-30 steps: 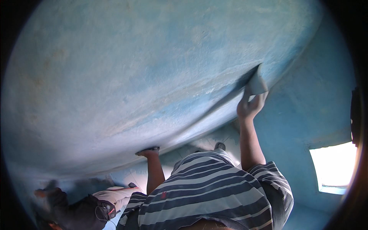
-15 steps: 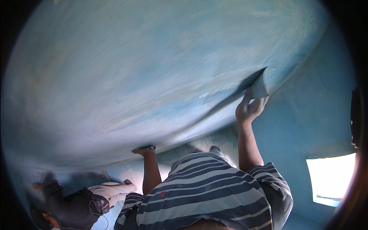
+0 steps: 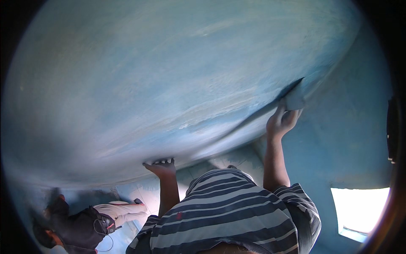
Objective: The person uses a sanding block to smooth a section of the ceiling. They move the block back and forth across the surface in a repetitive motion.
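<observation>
A large wall [image 3: 169, 84], painted in patchy blue with pale smears, fills the view in front of me. My right hand [image 3: 282, 122] is raised high against it near the right corner. Its fingers grip a thin, flat grey scraper blade [image 3: 295, 98], one edge of which meets the wall and throws a dark shadow. Lower and to the left, my left hand [image 3: 163, 167] rests on the same wall. Its fingers are spread, with the tips at the surface and no object visible in them.
At the lower left a person in a dark top [image 3: 82, 230] and light trousers is close to the wall. A blue side wall [image 3: 334, 127] adjoins on the right, with a bright window opening [image 3: 361, 209]. Pale floor tiles [image 3: 141, 197] show below.
My right hand and the scraper blade have shifted slightly right. My left hand's fingers show more spread on the wall. The person at lower left has moved a little, and the view has tilted.
</observation>
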